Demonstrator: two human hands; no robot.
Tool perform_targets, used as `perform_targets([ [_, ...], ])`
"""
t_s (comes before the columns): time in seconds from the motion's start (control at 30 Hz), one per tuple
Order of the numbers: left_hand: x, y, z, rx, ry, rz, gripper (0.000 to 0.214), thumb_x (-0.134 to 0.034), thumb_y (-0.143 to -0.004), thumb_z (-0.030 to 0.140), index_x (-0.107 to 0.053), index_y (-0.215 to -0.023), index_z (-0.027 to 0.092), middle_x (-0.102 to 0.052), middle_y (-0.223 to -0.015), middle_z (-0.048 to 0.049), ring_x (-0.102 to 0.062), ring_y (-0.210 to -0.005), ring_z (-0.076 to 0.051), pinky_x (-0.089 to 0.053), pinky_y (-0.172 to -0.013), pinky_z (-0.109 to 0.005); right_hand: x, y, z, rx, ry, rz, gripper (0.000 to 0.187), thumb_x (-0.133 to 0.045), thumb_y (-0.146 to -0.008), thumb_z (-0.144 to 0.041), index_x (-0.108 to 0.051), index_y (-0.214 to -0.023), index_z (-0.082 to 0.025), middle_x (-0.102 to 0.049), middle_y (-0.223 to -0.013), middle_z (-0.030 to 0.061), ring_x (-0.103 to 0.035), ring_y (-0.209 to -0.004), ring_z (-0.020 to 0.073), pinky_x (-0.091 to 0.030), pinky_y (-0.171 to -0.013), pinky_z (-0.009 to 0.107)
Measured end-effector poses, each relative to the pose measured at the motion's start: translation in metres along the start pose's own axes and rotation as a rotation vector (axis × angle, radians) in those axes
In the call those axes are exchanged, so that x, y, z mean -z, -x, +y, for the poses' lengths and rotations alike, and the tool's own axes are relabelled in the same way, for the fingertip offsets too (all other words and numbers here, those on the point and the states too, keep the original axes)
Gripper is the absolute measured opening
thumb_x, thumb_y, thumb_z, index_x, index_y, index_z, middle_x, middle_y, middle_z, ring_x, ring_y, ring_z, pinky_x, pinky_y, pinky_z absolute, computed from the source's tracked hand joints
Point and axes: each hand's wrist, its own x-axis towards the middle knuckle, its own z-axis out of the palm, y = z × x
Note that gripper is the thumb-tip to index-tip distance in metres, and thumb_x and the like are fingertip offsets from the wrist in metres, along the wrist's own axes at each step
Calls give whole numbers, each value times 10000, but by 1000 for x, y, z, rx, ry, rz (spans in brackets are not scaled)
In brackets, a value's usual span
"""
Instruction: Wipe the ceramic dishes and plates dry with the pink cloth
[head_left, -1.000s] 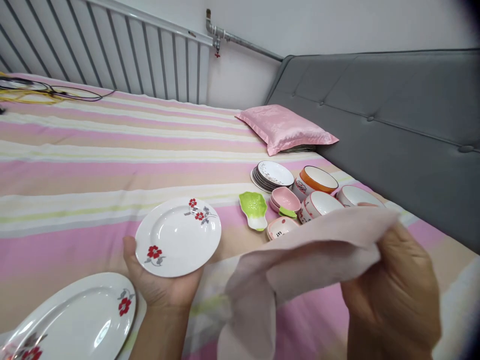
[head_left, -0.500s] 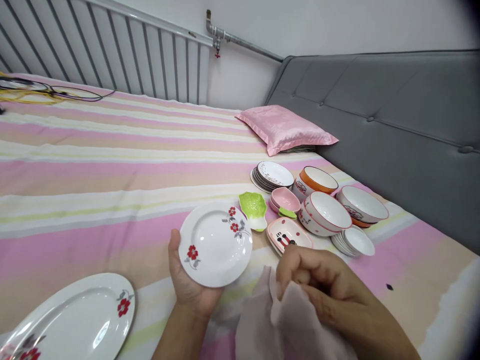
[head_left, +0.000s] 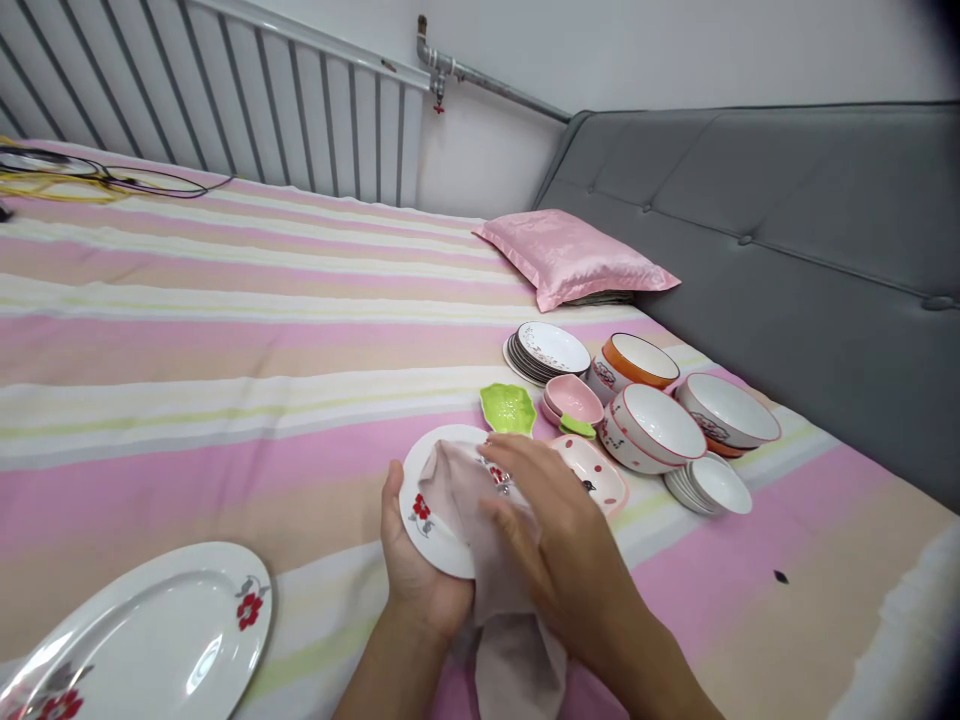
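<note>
A small white plate [head_left: 437,535] with red flowers is tilted up in my left hand [head_left: 424,585], thumb at its left rim and fingers hidden beneath. My right hand [head_left: 566,540] presses a greyish-pink cloth [head_left: 499,570] against the plate's face, covering its middle and right side. The cloth's lower end hangs down below the plate. Just beyond my right fingers lie a green leaf-shaped dish [head_left: 508,408] and a pink spotted dish [head_left: 600,470], the latter partly hidden by that hand.
A large oval flowered plate [head_left: 165,630] lies at the lower left. To the right are stacked plates [head_left: 553,348], pink bowls [head_left: 572,398], larger bowls [head_left: 660,425] and small white bowls [head_left: 716,485]. A pink pillow [head_left: 574,255] rests by the grey headboard [head_left: 787,200]; cables [head_left: 97,180] lie far left.
My right hand has brought the cloth leftward onto the plate, where it now covers part of the face. My left hand and the plate have shifted a little to the right.
</note>
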Motion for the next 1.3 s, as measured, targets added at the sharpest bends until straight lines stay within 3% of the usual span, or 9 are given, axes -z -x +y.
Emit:
perform_targets([
  [0.1, 0, -2, 6, -56, 37, 115, 379, -521, -771, 419, -687, -941, 123, -722, -861, -118, -661, -863, -264, -443, -898, -413, 3, 3, -9, 145, 37, -353, 497, -383, -918, -289, -292, -1385, -145, -262, -1466, 62, -189, -1356, 212, -269, -1092, 417],
  [0.2, 0, -2, 9, -77, 62, 173, 397, -557, -744, 426, -673, -989, 137, -723, -877, -111, -664, -853, -253, -428, -915, -419, -7, 3, -11, 178, 50, -495, 586, -335, -927, -397, -169, -1423, -133, -115, -1500, 54, -64, -1378, 194, -209, -1119, 396],
  [0.43, 2, -1, 9, -13, 83, 58, 410, -549, -751, 412, -651, -1057, 159, -704, -990, -101, -636, -957, -254, -366, -985, -425, -32, -1, -1, 216, 127, -386, 642, -304, -915, -470, -141, -1426, -117, -82, -1499, 62, -8, -1378, 183, -151, -1127, 397],
  [0.6, 0, 1, 6, 3, 13, -11, 420, -511, -772, 428, -652, -1059, 156, -687, -1037, -110, -570, -1075, -288, -350, -998, -444, -33, -2, 5, 173, 186, -349, 758, -330, -869, -562, -122, -1426, -92, -36, -1495, 104, 6, -1375, 227, -141, -1119, 453],
  [0.77, -2, 2, 10, -59, -38, 6, 481, -522, -751, 466, -645, -1071, 127, -686, -1028, -137, -575, -1059, -316, -376, -976, -450, -31, -4, 5, 86, 233, -335, 793, -337, -853, -586, -135, -1421, -71, -34, -1487, 133, 3, -1372, 242, -147, -1106, 497],
  [0.97, -5, 2, 22, -165, -95, 136, 557, -521, -724, 510, -626, -1081, 95, -689, -977, -178, -635, -927, -327, -422, -915, -482, -22, 0, -2, 50, 174, -457, 775, -302, -867, -579, -135, -1419, -61, -60, -1483, 138, -15, -1372, 227, -155, -1114, 455],
  [1.13, -5, -1, 30, -260, -78, 162, 537, -494, -757, 491, -601, -1092, 85, -694, -925, -177, -648, -879, -306, -457, -865, -473, -5, 6, -11, 105, 17, -590, 736, -304, -873, -572, -136, -1426, -116, -75, -1492, 81, -39, -1375, 190, -157, -1124, 391],
  [1.3, -3, -1, 30, -188, -60, 235, 428, -536, -728, 498, -658, -881, 117, -698, -735, -120, -661, -652, -253, -502, -765, -452, 5, 8, -15, 170, -145, -636, 706, -338, -865, -570, -169, -1424, -174, -125, -1493, 31, -96, -1372, 138, -139, -1129, 307],
])
